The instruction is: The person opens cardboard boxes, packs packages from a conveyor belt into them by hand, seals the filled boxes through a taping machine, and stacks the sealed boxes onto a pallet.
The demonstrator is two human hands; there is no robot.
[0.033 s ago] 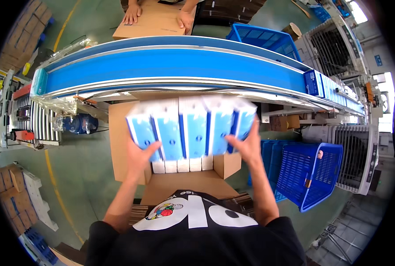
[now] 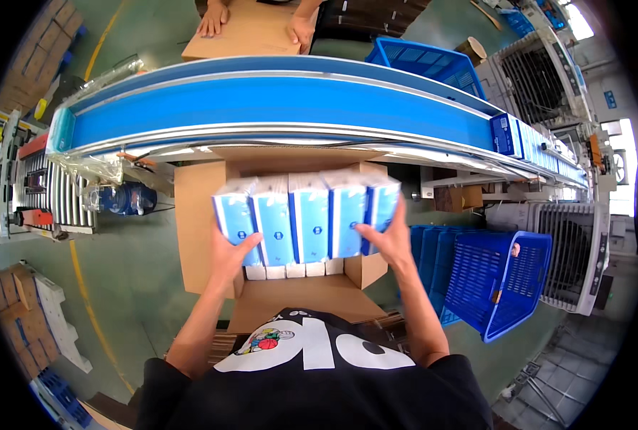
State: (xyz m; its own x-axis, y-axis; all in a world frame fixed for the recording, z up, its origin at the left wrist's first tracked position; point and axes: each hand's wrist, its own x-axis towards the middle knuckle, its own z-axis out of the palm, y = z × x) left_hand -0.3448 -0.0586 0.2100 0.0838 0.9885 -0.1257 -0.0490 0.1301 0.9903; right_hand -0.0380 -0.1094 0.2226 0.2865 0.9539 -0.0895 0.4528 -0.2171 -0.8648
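Green floor [image 2: 143,287] surrounds a blue conveyor [image 2: 283,104]; by its near edge stands an open carton [image 2: 297,292]. Above the carton, between its left and right edges, five blue-and-white packs [image 2: 309,218] form a row, clasped at both ends by the left hand [image 2: 228,252] and right hand [image 2: 392,242].

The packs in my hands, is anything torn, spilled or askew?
Nothing stands out. The five packs sit side by side between your left hand and right hand above the open carton, no tear or spill visible; the outer ones' lean may be lens distortion.
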